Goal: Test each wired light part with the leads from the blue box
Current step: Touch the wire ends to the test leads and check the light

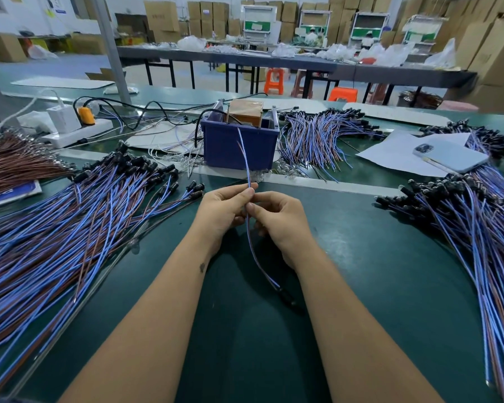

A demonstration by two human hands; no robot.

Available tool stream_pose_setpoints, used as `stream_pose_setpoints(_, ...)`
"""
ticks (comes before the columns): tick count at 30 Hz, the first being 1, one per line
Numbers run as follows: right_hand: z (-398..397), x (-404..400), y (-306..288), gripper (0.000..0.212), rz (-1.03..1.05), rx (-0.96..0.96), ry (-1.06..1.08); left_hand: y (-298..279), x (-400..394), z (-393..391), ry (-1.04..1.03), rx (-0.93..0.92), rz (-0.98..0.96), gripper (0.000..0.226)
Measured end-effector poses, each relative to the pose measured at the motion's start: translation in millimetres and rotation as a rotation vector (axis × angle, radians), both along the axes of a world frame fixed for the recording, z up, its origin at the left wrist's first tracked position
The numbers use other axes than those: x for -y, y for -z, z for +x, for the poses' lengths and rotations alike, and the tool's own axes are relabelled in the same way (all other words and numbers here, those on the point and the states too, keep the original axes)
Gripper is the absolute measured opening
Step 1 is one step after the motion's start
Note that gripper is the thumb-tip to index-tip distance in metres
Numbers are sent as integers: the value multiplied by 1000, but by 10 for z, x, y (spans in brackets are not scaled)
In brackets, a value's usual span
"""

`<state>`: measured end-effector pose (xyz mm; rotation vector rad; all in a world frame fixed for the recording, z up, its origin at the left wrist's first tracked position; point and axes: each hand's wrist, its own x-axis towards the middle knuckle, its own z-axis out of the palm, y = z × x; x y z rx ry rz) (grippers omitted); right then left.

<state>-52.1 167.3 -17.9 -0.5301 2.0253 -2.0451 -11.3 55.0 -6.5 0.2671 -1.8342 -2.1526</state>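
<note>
My left hand and right hand meet over the green bench, fingers curled, both pinching one wired light part. My left thumb and forefinger nip its blue and brown wires high up; my right fingertips pinch them just below. The bare wire ends stand up past my fingers toward the blue box straight beyond them; the black holder end hangs down between my wrists. Heaps of like parts lie left and right of my hands. A phone lies on paper far right.
</note>
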Motion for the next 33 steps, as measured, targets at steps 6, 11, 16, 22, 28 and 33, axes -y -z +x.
stream_pose_setpoints(6, -3, -8, 8, 15, 12, 19, 31, 13, 0, -5, -22, -19, -21, 15)
stream_pose_setpoints(11, -5, -37, -11, 8, -47, 58, 73, 26, 35, -4, -23, -26, -34, 13)
stream_pose_setpoints(16, -20, -129, -52, 18, -130, 30, 214, 34, 103, -22, -251, -123, -138, 17)
stream_pose_setpoints(22, 2, -135, -79, 28, -172, 30, 255, 73, 126, -63, -311, -186, -183, 26)
stream_pose_setpoints(28, 11, -138, -96, 29, -208, 69, 272, 126, 156, -95, -345, -90, -196, 27)
stream_pose_setpoints(33, 10, -129, -109, 29, -207, 84, 277, 123, 150, -94, -336, -64, -206, 21)
